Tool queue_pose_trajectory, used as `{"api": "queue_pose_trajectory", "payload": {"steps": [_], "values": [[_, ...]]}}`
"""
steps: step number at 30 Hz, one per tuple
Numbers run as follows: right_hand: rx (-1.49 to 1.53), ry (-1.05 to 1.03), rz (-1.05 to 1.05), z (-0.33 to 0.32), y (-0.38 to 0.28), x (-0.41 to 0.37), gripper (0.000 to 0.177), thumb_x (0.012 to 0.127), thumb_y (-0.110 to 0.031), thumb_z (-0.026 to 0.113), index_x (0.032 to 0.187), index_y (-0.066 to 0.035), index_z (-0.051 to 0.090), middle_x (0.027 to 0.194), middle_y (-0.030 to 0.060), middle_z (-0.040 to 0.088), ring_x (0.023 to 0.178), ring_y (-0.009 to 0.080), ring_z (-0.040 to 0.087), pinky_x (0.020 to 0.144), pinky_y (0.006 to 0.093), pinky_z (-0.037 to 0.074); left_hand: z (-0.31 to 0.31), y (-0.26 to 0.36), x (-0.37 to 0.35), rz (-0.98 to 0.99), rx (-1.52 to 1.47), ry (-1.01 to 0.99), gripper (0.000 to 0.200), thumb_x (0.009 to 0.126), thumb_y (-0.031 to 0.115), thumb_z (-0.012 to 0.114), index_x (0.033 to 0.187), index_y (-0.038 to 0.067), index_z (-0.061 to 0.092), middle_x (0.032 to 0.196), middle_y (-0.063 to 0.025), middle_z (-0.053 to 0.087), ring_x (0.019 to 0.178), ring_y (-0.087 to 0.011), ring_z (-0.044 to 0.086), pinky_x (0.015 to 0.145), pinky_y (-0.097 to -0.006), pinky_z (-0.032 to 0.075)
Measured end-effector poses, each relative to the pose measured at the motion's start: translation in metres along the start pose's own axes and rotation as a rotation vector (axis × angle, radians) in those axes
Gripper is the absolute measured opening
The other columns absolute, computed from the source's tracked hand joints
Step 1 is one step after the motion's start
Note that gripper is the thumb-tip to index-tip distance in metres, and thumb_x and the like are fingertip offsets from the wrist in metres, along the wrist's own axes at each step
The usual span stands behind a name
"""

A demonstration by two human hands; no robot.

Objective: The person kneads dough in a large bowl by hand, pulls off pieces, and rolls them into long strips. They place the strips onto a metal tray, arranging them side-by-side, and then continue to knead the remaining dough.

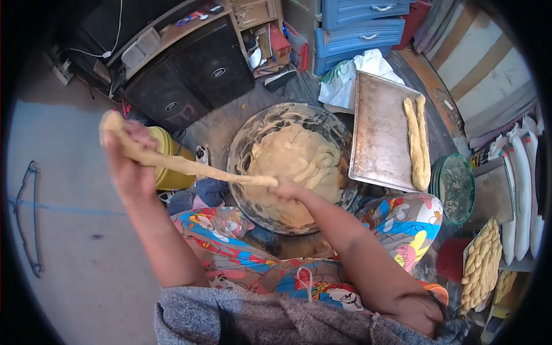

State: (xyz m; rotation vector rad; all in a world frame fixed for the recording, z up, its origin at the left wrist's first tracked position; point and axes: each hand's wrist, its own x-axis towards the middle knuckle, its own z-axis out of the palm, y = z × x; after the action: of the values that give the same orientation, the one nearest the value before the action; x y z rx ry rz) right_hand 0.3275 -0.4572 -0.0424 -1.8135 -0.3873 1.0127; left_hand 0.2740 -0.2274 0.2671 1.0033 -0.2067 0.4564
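A long rope of dough [195, 167] stretches between my two hands, above the left side of a wide basin [237, 150]. My left hand [133, 152] is raised at the left and grips the thick end, which bends over the fingers. Closed around the thin end is my right hand [286, 190], over the basin. Inside the basin lies a large mass of soft dough [296, 152], with folds on its right side. To the right, a metal baking tray [379, 135] bears two long dough strands [418, 144] side by side along its right edge.
A yellow bucket [172, 164] stands behind my left hand. Right of the tray is a green-rimmed round container [457, 187]. Another tray carries braided dough [482, 267] at the lower right. Black cabinet doors [195, 72] and blue drawers [362, 37] stand at the back.
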Motion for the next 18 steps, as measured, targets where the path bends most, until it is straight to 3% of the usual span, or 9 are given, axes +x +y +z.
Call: {"api": "queue_pose_trajectory", "payload": {"steps": [2,5,7,8,11,12,13,14,18], "values": [[0.509,-0.101,-0.082,-0.032,-0.052,-0.027,0.032,0.079,-0.021,0.062,0.104,-0.006,0.05,0.062,0.0019,0.05,0.044,0.0092,0.048,0.037,0.0259,0.037,-0.002,-0.035,-0.023,-0.272,0.149,0.007,0.038,0.088,0.04,0.052,0.099,0.003,0.05,0.078,-0.0078,0.052,0.065,-0.0166,0.052,0.061,-0.0316,0.045],[0.357,-0.261,-0.387,-0.076,-0.144,-0.069,0.036,0.082,-0.031,0.062,0.103,-0.004,0.05,0.066,0.0006,0.051,0.047,0.0068,0.046,0.039,0.0209,0.036,-0.009,-0.079,-0.046,-0.922,0.13,-0.345,0.044,0.088,0.043,0.051,0.107,0.003,0.051,0.078,-0.0092,0.059,0.074,-0.0146,0.057,0.055,-0.025,0.047],[0.218,-0.205,-0.523,-0.089,-0.199,-0.117,0.036,0.082,-0.034,0.062,0.1,-0.005,0.052,0.074,0.0016,0.054,0.052,0.0058,0.048,0.044,0.0207,0.039,0.023,-0.084,-0.054,-1.048,0.396,-0.377,0.051,0.088,0.045,0.05,0.116,0.002,0.048,0.092,-0.0107,0.06,0.08,-0.0126,0.058,0.054,-0.0213,0.047],[0.161,-0.209,-0.591,-0.095,-0.212,-0.131,0.035,0.082,-0.035,0.062,0.099,-0.006,0.053,0.076,0.002,0.055,0.054,0.0055,0.049,0.046,0.0208,0.041,0.039,-0.084,-0.05,-0.859,0.334,-0.514,0.073,0.078,0.053,0.06,0.128,0.002,0.04,0.116,-0.0136,0.051,0.09,-0.015,0.058,0.064,-0.0236,0.05],[0.217,0.139,-1.001,-0.088,-0.215,-0.139,0.037,0.081,-0.036,0.064,0.097,-0.004,0.053,0.08,0.0031,0.055,0.063,0.0065,0.053,0.053,0.0221,0.044,0.096,-0.063,-0.039,-0.282,0.037,-0.29,0.112,0.065,0.045,0.076,0.142,0.012,0.002,0.128,-0.02,0.042,0.108,-0.0271,0.052,0.078,-0.0308,0.051],[0.381,0.139,-0.81,-0.082,-0.207,-0.139,0.039,0.079,-0.035,0.067,0.096,-0.003,0.053,0.085,0.0048,0.055,0.071,0.0103,0.055,0.06,0.0268,0.047,0.11,-0.044,-0.029,-0.216,0.052,-0.265,0.104,0.069,0.042,0.074,0.142,0.011,0.006,0.131,-0.0238,0.038,0.101,-0.0249,0.056,0.067,-0.0268,0.054],[0.217,0.403,-0.967,-0.07,-0.183,-0.117,0.038,0.077,-0.031,0.069,0.096,-0.003,0.053,0.086,0.0061,0.056,0.072,0.0169,0.057,0.065,0.0319,0.047,0.099,-0.02,-0.019,-0.217,-0.111,-0.442,0.093,0.077,0.04,0.067,0.142,0.012,0.007,0.127,-0.0202,0.04,0.075,-0.0163,0.061,0.053,-0.0208,0.053],[-0.154,0.619,-0.945,-0.059,-0.16,-0.11,0.037,0.077,-0.031,0.068,0.095,-0.003,0.052,0.08,0.0091,0.058,0.073,0.0228,0.058,0.07,0.0346,0.046,0.119,-0.005,-0.02,-0.104,-0.086,-0.271,0.083,0.084,0.032,0.06,0.141,0.009,0.005,0.115,-0.017,0.044,0.054,-0.0089,0.055,0.035,-0.0133,0.043],[-0.456,0.237,-0.505,-0.018,0.013,-0.048,0.037,0.07,-0.026,0.068,0.101,-0.008,0.059,0.079,0.0153,0.062,0.073,0.0319,0.061,0.065,0.0403,0.047,0.093,0.047,-0.023,0.007,-0.269,-0.373,0.089,0.083,0.034,0.061,0.14,0.002,0.001,0.107,-0.0143,0.043,0.042,-0.0092,0.044,0.032,-0.0184,0.037]]}}
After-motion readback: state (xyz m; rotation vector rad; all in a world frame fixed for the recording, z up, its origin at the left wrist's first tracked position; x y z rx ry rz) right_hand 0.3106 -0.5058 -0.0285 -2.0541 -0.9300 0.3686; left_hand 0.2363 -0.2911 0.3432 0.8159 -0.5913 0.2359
